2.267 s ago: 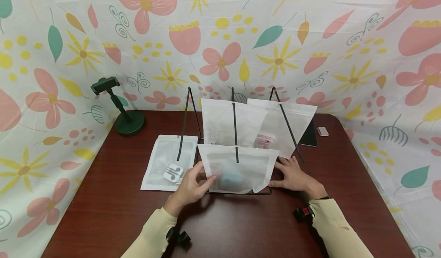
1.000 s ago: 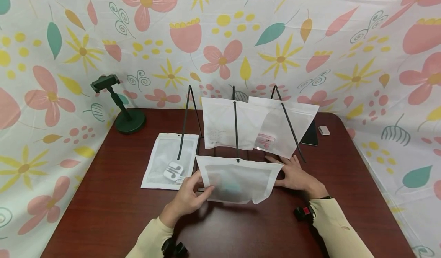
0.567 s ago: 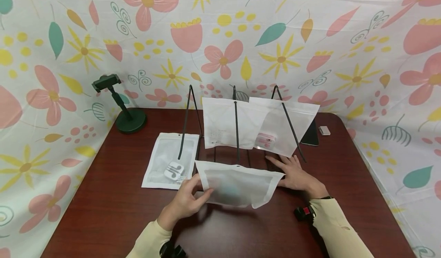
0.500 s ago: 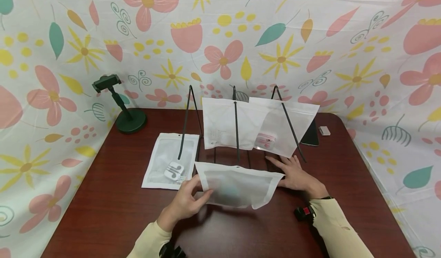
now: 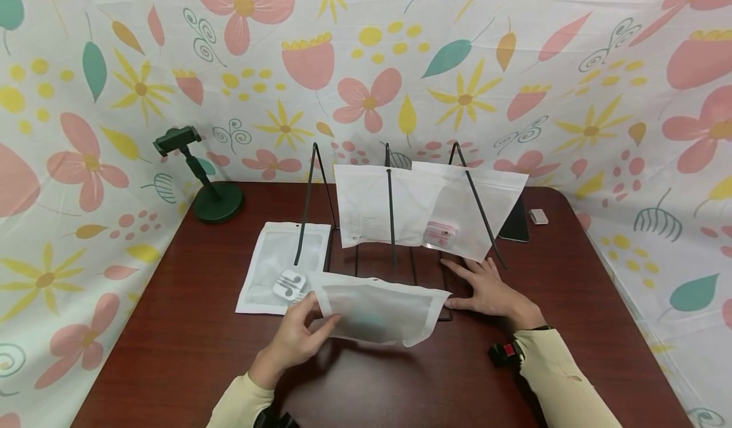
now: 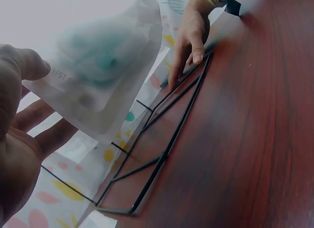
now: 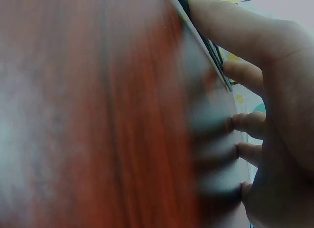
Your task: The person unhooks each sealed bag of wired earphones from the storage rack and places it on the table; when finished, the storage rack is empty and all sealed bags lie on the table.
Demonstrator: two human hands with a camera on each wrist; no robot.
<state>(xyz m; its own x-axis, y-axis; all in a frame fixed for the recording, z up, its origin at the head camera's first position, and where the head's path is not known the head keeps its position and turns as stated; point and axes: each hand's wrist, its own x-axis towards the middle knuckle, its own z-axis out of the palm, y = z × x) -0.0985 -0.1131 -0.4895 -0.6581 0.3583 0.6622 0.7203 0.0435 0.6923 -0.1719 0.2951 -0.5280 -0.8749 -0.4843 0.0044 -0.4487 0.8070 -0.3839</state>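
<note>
My left hand [image 5: 293, 338] pinches the left edge of a frosted white zip bag [image 5: 389, 312] between thumb and fingers. Through its film shows a blurred coil-like teal item [image 6: 100, 58]. The bag hangs tilted in front of a black wire display rack [image 5: 304, 209], apart from the middle prong's tip. On the right, my right hand [image 5: 492, 293] rests by the rack's base with fingers spread, its thumb at the front corner wire and its fingertips down on the table. Two more bags hang on the rack: a white bag [image 5: 366, 206] on the middle prong and a bag with a pink item [image 5: 480, 206] on the right prong.
A flat bag with white earphones [image 5: 288, 283] lies on the dark wood table [image 5: 171, 326] left of the rack. A green phone stand [image 5: 217, 200] stands at the back left. Behind the rack at right lie a black phone [image 5: 516, 223] and a small white object [image 5: 538, 217].
The front bag has come off the middle prong toward me, tipping lower, then shifted left with my left hand. My right hand has stayed by the rack's base.
</note>
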